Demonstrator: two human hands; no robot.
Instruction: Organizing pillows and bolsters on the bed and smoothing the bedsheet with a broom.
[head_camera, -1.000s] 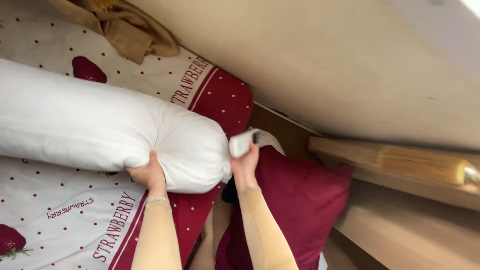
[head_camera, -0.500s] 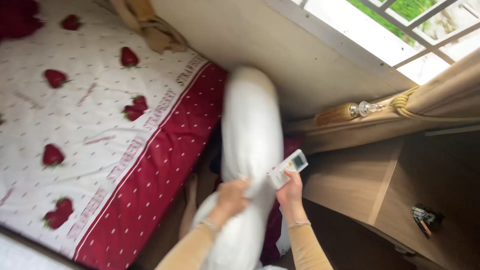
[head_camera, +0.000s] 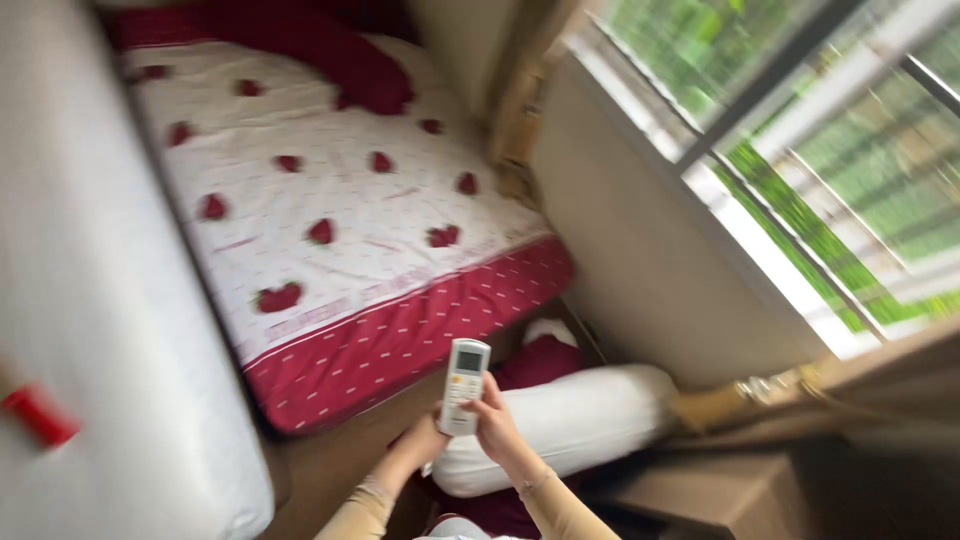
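Note:
A white remote control (head_camera: 465, 372) with a small screen stands upright in front of me. My right hand (head_camera: 497, 428) grips its lower part from the right, and my left hand (head_camera: 422, 442) closes on its bottom end from the left. Just behind my hands, a long white bolster pillow (head_camera: 580, 420) lies on the floor beside a dark red pillow (head_camera: 540, 360). Neither hand touches the bolster. The view is blurred.
A bed (head_camera: 330, 200) with a white strawberry-print sheet and a red dotted border fills the middle. A dark red cushion (head_camera: 340, 55) lies at its far end. A window (head_camera: 830, 170) and a gold curtain tassel (head_camera: 735, 398) are at right, a wooden shelf (head_camera: 690, 490) below.
My left hand let go of the white bolster, which now lies on the floor, and came to the remote. My view swung left and up over the whole bed.

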